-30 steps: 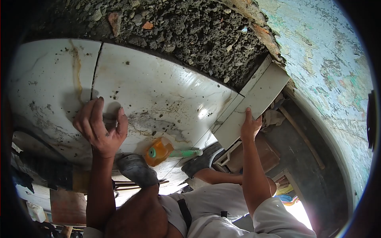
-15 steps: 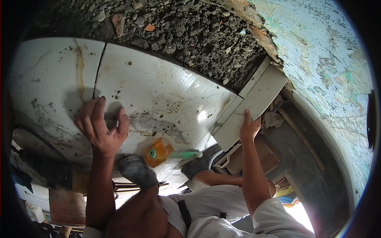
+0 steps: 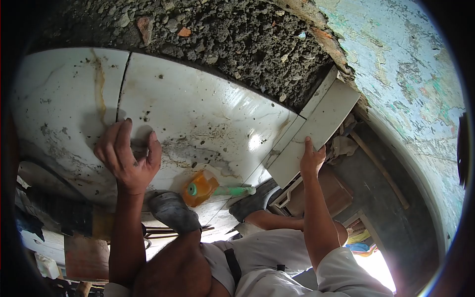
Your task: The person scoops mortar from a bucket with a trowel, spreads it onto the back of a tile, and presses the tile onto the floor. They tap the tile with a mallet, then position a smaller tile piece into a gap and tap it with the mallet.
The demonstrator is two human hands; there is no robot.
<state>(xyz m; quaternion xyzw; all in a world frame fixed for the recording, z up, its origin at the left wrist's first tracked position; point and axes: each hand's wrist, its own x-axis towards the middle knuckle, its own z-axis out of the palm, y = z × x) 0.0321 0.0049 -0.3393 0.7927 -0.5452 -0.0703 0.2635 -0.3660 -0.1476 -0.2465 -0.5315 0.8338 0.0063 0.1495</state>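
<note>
- Fingers (image 3: 118, 138) of your left hand (image 3: 126, 161) are spread apart and lying flat on the big white tile (image 3: 208, 109). The palm is down, the thumb is out to the side, and nothing is gripped.
- Just past those fingertips runs the joint between that tile and the neighbouring tile (image 3: 59, 99), which has a rusty streak down it.
- Your right hand (image 3: 312, 161) is clamped on the near end of the narrow tile strip (image 3: 321, 121). One finger is stretched up along its face, and the rest look curled round the edge, though I can't see them properly.
- The strip runs away from your right fingers, lying along the big tile's edge with its far end up by the peeling green wall (image 3: 405, 74).
- Beyond both sets of fingers, past the far edges of the tiles, is the rough dark mortar bed (image 3: 222, 34), full of stones and rubble bits.
- Between your two hands and a little nearer to you, the orange mallet (image 3: 198, 187) lies on the big tile with its green handle pointing towards your right hand.
- Your dark shoe (image 3: 170, 212) is touching or almost touching the mallet head, just below your left wrist.
- Both tiles are speckled with dirt and grey smears, heaviest right around your left fingers.
</note>
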